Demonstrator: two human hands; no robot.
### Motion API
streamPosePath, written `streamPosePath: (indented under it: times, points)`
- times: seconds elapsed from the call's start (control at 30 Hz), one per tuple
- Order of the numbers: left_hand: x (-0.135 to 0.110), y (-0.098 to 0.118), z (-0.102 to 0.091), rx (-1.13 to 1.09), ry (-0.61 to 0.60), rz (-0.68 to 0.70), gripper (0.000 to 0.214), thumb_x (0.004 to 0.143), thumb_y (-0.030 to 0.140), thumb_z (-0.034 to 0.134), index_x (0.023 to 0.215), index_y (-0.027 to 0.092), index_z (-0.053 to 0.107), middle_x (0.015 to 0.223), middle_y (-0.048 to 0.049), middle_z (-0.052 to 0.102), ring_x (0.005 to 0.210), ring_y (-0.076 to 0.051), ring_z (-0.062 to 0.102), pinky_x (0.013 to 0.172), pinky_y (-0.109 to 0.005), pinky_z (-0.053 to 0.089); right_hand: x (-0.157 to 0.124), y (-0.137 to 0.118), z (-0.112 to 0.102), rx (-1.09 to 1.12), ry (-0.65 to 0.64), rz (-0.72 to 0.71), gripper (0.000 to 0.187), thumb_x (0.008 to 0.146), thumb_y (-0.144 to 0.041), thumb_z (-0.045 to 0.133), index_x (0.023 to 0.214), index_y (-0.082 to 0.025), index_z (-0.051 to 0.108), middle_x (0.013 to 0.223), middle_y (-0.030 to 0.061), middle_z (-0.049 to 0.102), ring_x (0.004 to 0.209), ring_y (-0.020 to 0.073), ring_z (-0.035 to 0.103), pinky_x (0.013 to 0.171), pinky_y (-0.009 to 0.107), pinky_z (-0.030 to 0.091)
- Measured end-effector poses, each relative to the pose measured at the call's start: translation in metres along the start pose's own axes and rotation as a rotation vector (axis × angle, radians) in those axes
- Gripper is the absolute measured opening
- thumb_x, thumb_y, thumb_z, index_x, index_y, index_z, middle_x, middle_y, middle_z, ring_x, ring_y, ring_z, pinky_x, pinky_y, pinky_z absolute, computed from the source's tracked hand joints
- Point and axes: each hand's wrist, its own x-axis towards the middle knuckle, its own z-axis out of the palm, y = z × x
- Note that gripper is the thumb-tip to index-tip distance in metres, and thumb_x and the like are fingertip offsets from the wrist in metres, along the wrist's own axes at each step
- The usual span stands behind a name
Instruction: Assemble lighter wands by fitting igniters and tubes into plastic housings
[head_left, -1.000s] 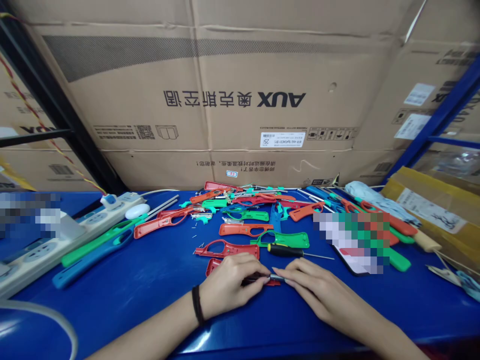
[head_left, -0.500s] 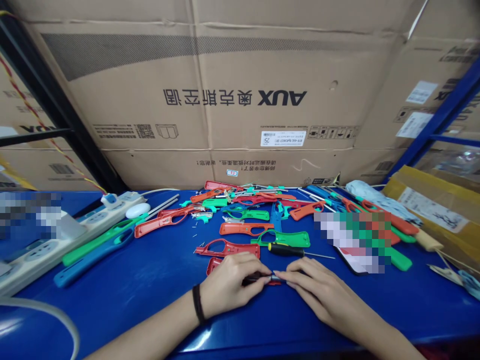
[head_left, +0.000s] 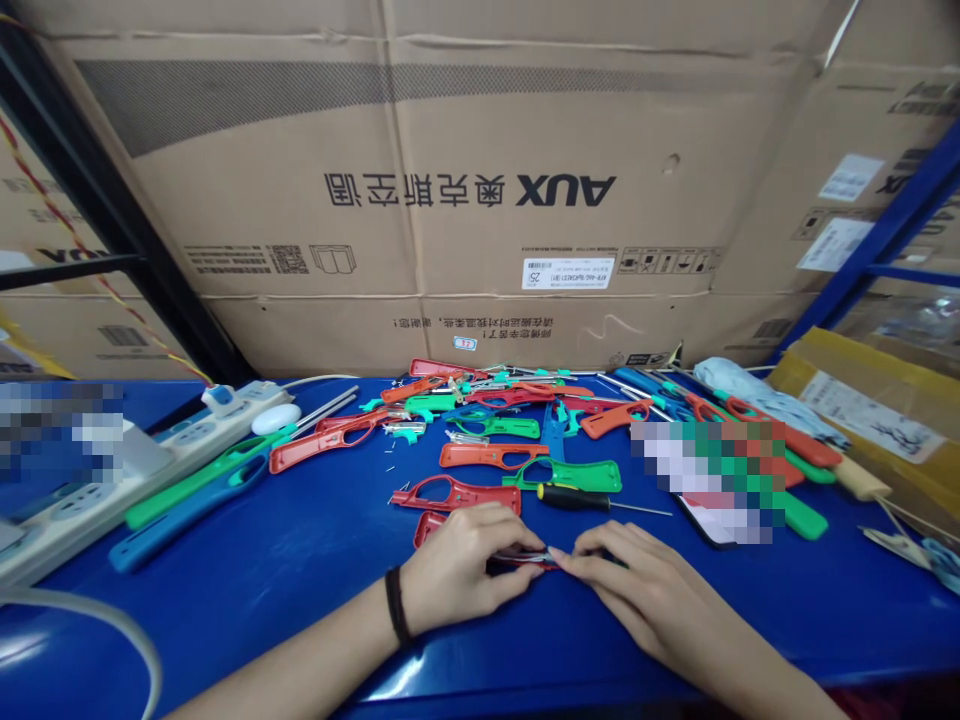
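A red-and-grey part point(head_left: 539, 557), mostly hidden, is clamped between thumb and fingers of the left hand point(head_left: 466, 562). The right hand point(head_left: 641, 580) touches its right end; whether it grips cannot be told. Beyond the grip lie a screwdriver point(head_left: 589, 501) and a red handle shell point(head_left: 487, 496).

A mostly hidden red casing point(head_left: 550, 567) sits crosswise toward the tabletop's point(head_left: 300, 620) front edge. A slim silvery part point(head_left: 534, 556) adjoins it.
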Motion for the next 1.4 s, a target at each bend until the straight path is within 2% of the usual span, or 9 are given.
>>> streamPosePath:
  times: [0.23, 0.5, 0.6, 0.73, 0.83, 0.93, 1.07, 1.23, 1.4]
  points:
    - [-0.001, 0.001, -0.001, -0.005, -0.007, -0.004, 0.015, 0.084, 0.019, 0.061, 0.095, 0.013, 0.068, 0.087, -0.0074, 0.071, 0.08, -0.017, 0.066, 0.073, -0.026, 0.053, 0.002, -0.001, 0.0, -0.067, 0.044, -0.025, 0.039, 0.086, -0.003, 0.048, 0.115, -0.025, 0.061, 0.093, 0.0066, 0.064, 0.081, 0.021, 0.062, 0.069, 0.035, 0.052]
    - [0.001, 0.002, -0.002, 0.007, -0.014, 0.016, 0.013, 0.084, 0.017, 0.06, 0.095, 0.014, 0.068, 0.085, -0.0061, 0.071, 0.079, -0.016, 0.065, 0.075, -0.025, 0.052, 0.007, -0.005, 0.001, -0.131, 0.011, -0.012, 0.04, 0.078, 0.0, 0.059, 0.109, -0.024, 0.065, 0.091, 0.0046, 0.065, 0.078, 0.0204, 0.063, 0.067, 0.033, 0.052]
    - [0.001, 0.001, -0.002, 0.015, -0.021, 0.015, 0.012, 0.085, 0.017, 0.06, 0.094, 0.015, 0.068, 0.085, -0.0056, 0.071, 0.079, -0.016, 0.065, 0.075, -0.025, 0.052, 0.01, -0.008, 0.006, -0.188, 0.017, -0.006, 0.035, 0.077, -0.001, 0.062, 0.104, -0.022, 0.067, 0.088, 0.0043, 0.066, 0.074, 0.0214, 0.063, 0.065, 0.034, 0.052]
    - [0.0, 0.001, -0.001, 0.031, -0.028, 0.007, 0.012, 0.085, 0.018, 0.06, 0.093, 0.015, 0.068, 0.085, -0.005, 0.07, 0.079, -0.016, 0.065, 0.075, -0.024, 0.051, 0.015, -0.011, 0.004, -0.145, -0.002, 0.012, 0.027, 0.082, -0.002, 0.057, 0.098, -0.02, 0.069, 0.088, 0.0042, 0.067, 0.075, 0.0198, 0.063, 0.068, 0.033, 0.052]
    - [0.0, 0.001, -0.001, 0.039, -0.019, -0.005, 0.012, 0.085, 0.019, 0.059, 0.092, 0.016, 0.068, 0.084, -0.005, 0.07, 0.077, -0.015, 0.065, 0.073, -0.024, 0.051, 0.013, -0.011, -0.002, -0.093, -0.049, 0.039, 0.033, 0.085, -0.003, 0.053, 0.107, -0.023, 0.068, 0.095, 0.0057, 0.066, 0.082, 0.0196, 0.063, 0.073, 0.033, 0.052]
    - [0.0, 0.001, -0.003, 0.038, -0.016, -0.002, 0.014, 0.086, 0.02, 0.058, 0.094, 0.016, 0.069, 0.083, -0.0055, 0.07, 0.076, -0.015, 0.065, 0.071, -0.023, 0.052, 0.005, -0.011, -0.007, -0.017, -0.086, 0.081, 0.041, 0.088, -0.008, 0.052, 0.122, -0.029, 0.059, 0.106, 0.0056, 0.065, 0.095, 0.0195, 0.061, 0.081, 0.034, 0.051]
    - [0.0, 0.001, -0.004, 0.047, -0.032, 0.023, 0.018, 0.086, 0.018, 0.057, 0.099, 0.017, 0.069, 0.087, -0.0061, 0.069, 0.078, -0.015, 0.064, 0.073, -0.023, 0.051, -0.001, -0.007, -0.007, 0.053, -0.007, 0.154, 0.042, 0.089, -0.019, 0.055, 0.13, -0.027, 0.051, 0.118, 0.0061, 0.063, 0.111, 0.0198, 0.056, 0.094, 0.037, 0.047]
    - [-0.001, 0.001, -0.002, 0.059, -0.036, 0.044, 0.017, 0.087, 0.017, 0.056, 0.097, 0.017, 0.07, 0.086, -0.0063, 0.068, 0.078, -0.015, 0.063, 0.074, -0.024, 0.051, 0.008, -0.006, -0.004, 0.109, 0.058, 0.221, 0.023, 0.09, -0.018, 0.056, 0.109, -0.025, 0.065, 0.106, 0.0043, 0.067, 0.102, 0.0196, 0.06, 0.093, 0.037, 0.046]
    - [0.0, 0.003, -0.002, 0.086, -0.045, 0.052, 0.014, 0.087, 0.016, 0.056, 0.088, 0.016, 0.07, 0.084, -0.0063, 0.067, 0.078, -0.015, 0.062, 0.072, -0.023, 0.051, 0.015, -0.008, -0.002, 0.156, 0.039, 0.212, 0.019, 0.089, -0.012, 0.055, 0.098, -0.025, 0.067, 0.094, 0.0019, 0.068, 0.091, 0.0183, 0.061, 0.082, 0.031, 0.049]
